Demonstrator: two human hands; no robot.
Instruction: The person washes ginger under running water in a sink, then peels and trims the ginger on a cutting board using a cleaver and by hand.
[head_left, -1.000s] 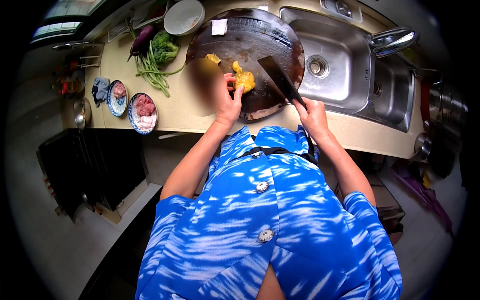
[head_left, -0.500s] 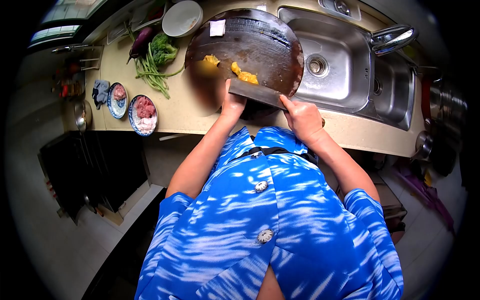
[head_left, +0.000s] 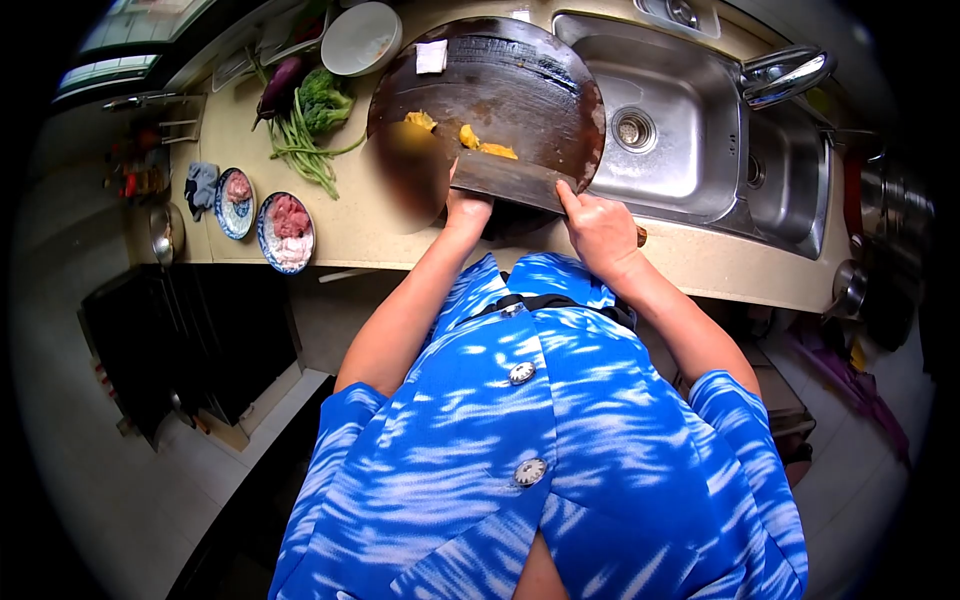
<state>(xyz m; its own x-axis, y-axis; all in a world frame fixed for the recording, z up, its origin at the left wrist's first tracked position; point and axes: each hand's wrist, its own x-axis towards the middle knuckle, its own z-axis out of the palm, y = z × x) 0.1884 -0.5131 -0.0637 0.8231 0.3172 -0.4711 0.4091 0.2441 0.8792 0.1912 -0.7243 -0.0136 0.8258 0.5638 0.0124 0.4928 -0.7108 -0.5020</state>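
Note:
My right hand [head_left: 603, 234] is closed round the handle of a wide cleaver [head_left: 508, 183], its index finger along the blade. The blade slants over the near edge of a round dark chopping board [head_left: 500, 90]. At the blade's left end is my left hand [head_left: 468, 208]; its fingers are mostly hidden behind the cleaver, so their grip cannot be made out. Just beyond the blade lie orange-yellow food pieces [head_left: 497, 151], partly covered by it. Another yellow piece [head_left: 421, 120] rests farther left on the board. A small white folded cloth or paper [head_left: 432, 57] lies near the board's far edge.
Left of the board are a white bowl [head_left: 361, 38], an eggplant [head_left: 281, 84], broccoli [head_left: 325, 102] and green beans [head_left: 302, 150]. Two patterned plates hold raw meat [head_left: 290, 216] and minced meat [head_left: 238, 187]. A double steel sink [head_left: 690, 190] adjoins on the right. A blurred patch covers the board's left side.
The cleaver's blade has tilted and shifted slightly left, showing more of its flat side and covering more of the yellow pieces. My right hand has moved slightly left with it.

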